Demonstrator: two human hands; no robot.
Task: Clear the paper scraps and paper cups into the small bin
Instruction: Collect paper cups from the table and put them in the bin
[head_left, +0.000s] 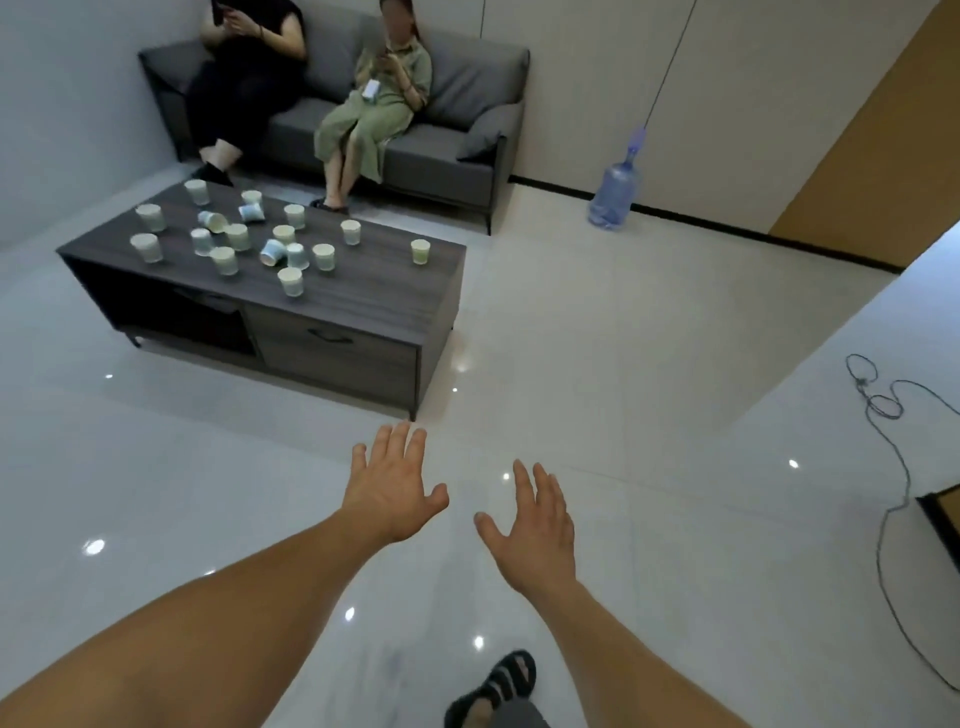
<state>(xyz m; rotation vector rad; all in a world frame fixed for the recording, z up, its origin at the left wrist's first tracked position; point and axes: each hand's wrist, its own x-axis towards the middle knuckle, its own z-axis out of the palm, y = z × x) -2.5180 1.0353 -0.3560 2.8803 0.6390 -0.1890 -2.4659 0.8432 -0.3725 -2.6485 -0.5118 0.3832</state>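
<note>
Glossy white floor (597, 364) under you. Dark wood worktop (374, 283) ahead-left carries the paper cups (237, 236), scattered, most upright, a few tipped over. Your left hand (395, 488) and right hand (535, 530) hover over the floor, fingers spread, holding nothing. Grey sofa (467, 78) behind the worktop.

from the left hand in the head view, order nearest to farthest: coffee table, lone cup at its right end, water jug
1. coffee table: its near corner lies just ahead of the left hand
2. lone cup: on the table's right end
3. water jug: by the far wall, right
</note>
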